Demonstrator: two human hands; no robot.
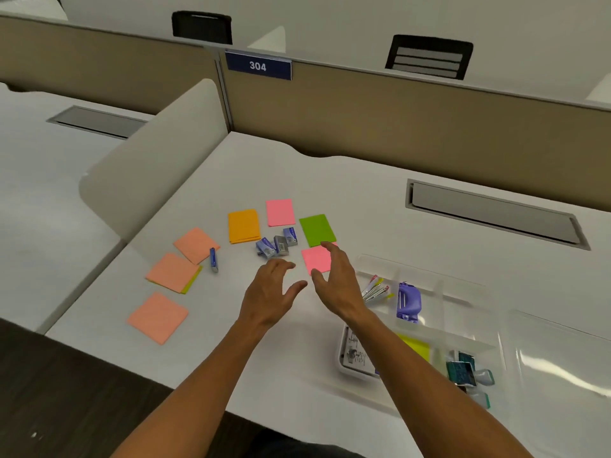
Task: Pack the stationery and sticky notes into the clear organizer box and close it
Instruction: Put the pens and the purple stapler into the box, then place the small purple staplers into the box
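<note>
Packing is partway: the clear organizer box (429, 332) at right already holds some stationery. Both hands, left hand (269, 294) and right hand (335, 280), hover empty with fingers spread near the small staple boxes (276, 244) and pink sticky notes (316, 259); gathering these likely comes next.

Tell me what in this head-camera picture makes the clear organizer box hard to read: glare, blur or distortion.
Head view: the clear organizer box shows mostly through faint edges and its contents; white glare streaks cross its open lid at the right; wide-angle bending curves the partition and desk edges; the small boxes beyond the left hand look soft; lighting is even, shadows weak.
</note>
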